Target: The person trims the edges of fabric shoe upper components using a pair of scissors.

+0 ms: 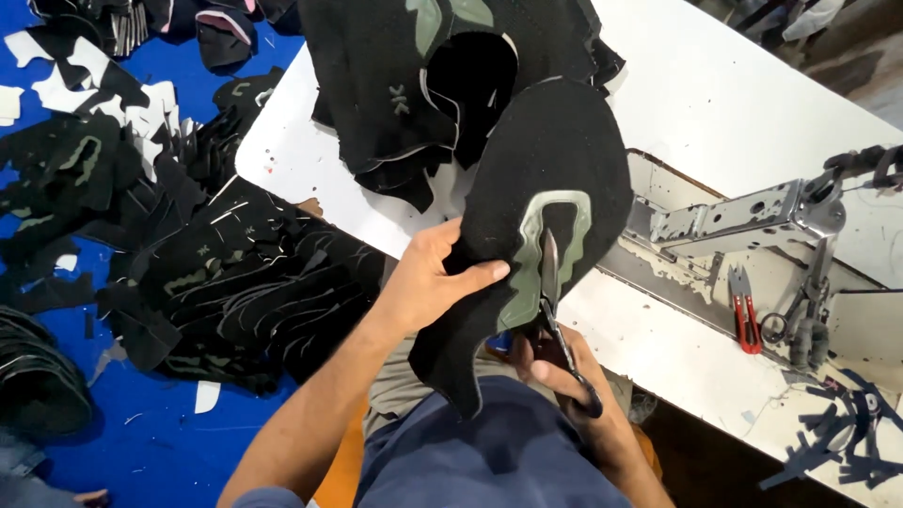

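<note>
Left hand [428, 282] grips the black fabric piece [550, 188] at its left edge, thumb on top, holding it up over the lap. Right hand [555, 372] is closed around scissors [553, 301]; blades sit inside the piece's grey-trimmed cutout. More black pieces are stacked on the white table [715, 103]. Red thread snips [746, 320] lie to the right. Offcuts cover the blue floor [141, 442].

One head view — looking steeply down, close over the white table [715, 113].
</note>
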